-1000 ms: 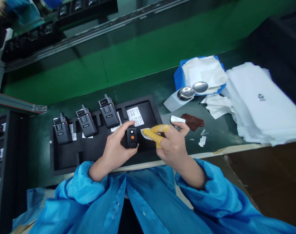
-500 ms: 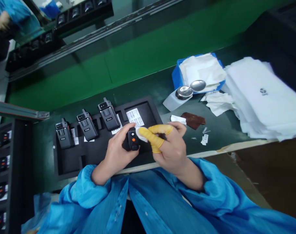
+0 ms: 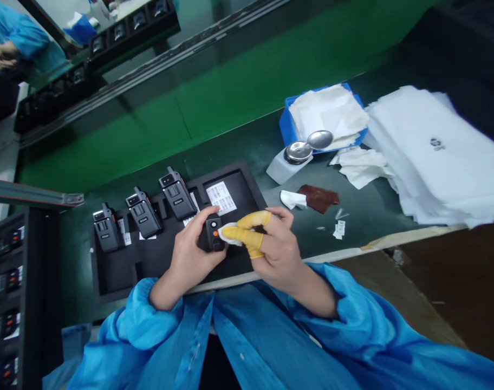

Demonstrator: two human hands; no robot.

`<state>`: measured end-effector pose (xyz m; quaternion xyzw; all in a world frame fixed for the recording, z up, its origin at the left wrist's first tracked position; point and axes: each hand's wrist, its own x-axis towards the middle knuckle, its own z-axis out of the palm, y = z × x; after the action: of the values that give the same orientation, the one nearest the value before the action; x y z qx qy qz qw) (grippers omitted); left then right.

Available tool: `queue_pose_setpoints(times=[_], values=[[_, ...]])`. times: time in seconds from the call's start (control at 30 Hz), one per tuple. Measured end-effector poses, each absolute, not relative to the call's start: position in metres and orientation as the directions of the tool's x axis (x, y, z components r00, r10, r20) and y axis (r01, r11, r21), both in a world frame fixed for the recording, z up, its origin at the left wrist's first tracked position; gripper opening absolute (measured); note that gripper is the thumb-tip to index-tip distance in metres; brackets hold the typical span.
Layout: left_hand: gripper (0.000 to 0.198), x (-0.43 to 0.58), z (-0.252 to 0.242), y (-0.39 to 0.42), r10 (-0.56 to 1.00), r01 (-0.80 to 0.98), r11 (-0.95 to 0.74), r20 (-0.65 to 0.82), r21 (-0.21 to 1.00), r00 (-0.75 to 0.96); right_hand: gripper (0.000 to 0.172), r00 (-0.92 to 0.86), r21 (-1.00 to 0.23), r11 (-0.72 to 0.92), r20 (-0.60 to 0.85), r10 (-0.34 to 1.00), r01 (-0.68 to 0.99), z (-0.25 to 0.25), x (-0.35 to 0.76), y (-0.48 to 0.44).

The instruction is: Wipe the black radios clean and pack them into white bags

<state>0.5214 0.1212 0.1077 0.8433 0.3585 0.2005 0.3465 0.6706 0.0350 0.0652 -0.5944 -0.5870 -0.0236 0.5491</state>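
Left hand (image 3: 194,252) clenching black two-way radio (image 3: 213,233), radio sitting just above foam tray (image 3: 121,273). Right hand (image 3: 277,252) pinching white wipe (image 3: 229,234) between yellow finger cots (image 3: 247,233), wipe touching radio's side. Three more radios (image 3: 176,194) lying in tray slots. Brown pad (image 3: 319,198), blue bin (image 3: 286,127), white wipe stack (image 3: 434,157) sitting farther right.

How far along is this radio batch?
Done-looking: three radios sit in the black foam tray. In hand: the left hand holds a fourth radio while the right hand, with yellow finger cots, presses a white wipe against it. Left: more units sit in the black rack at the left edge; their state can't be told.
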Motion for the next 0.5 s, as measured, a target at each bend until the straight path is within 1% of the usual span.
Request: queue_pose_setpoints(times=[0.13, 0.27, 0.37, 0.5], values=[[0.056, 0.523, 0.109, 0.120, 0.759, 0.479, -0.494, 0.091, 0.726, 0.645, 0.042, 0.407, -0.657, 0.189, 0.639, 0.652, 0.729, 0.043, 0.680, 0.032], [0.056, 0.524, 0.110, 0.120, 0.750, 0.462, -0.514, 0.117, 0.723, 0.651, 0.041, 0.436, -0.653, 0.109, 0.611, 0.660, 0.749, 0.015, 0.684, 0.028], [0.056, 0.524, 0.110, 0.118, 0.748, 0.463, -0.526, 0.128, 0.714, 0.652, 0.039, 0.463, -0.651, 0.075, 0.611, 0.642, 0.755, -0.001, 0.683, 0.028], [0.055, 0.523, 0.111, 0.118, 0.741, 0.471, -0.538, 0.125, 0.699, 0.660, 0.039, 0.494, -0.670, 0.060, 0.601, 0.628, 0.740, -0.007, 0.682, 0.029]])
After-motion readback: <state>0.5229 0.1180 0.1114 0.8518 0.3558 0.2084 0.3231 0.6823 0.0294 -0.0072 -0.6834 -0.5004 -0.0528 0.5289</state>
